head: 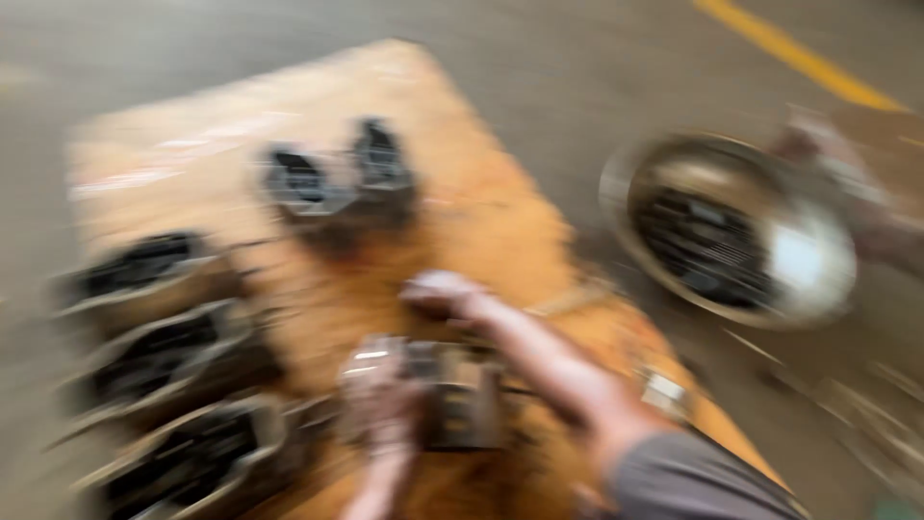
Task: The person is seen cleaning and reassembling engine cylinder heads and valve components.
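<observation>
- Left hand (pixel 383 404) rests on a grey metal block (pixel 460 395); blur hides whether the fingers clasp it.
- Right hand (pixel 445 292) reaches over the block, fingers seemingly curled; grip unclear.
- Block sits low-centre on the orange board (pixel 404 96), likely steadied there; boxy, dull, slotted.
- Three dark-filled trays (pixel 154 351) lie left; metal bowl (pixel 736 226) right, on the floor.

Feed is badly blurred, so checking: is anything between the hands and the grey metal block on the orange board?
Nothing visible. The left hand rests against the grey metal block and the right hand lies just above it on the orange wooden board. Blur hides whether either hand grips it. The dark metal parts lie farther off.
</observation>
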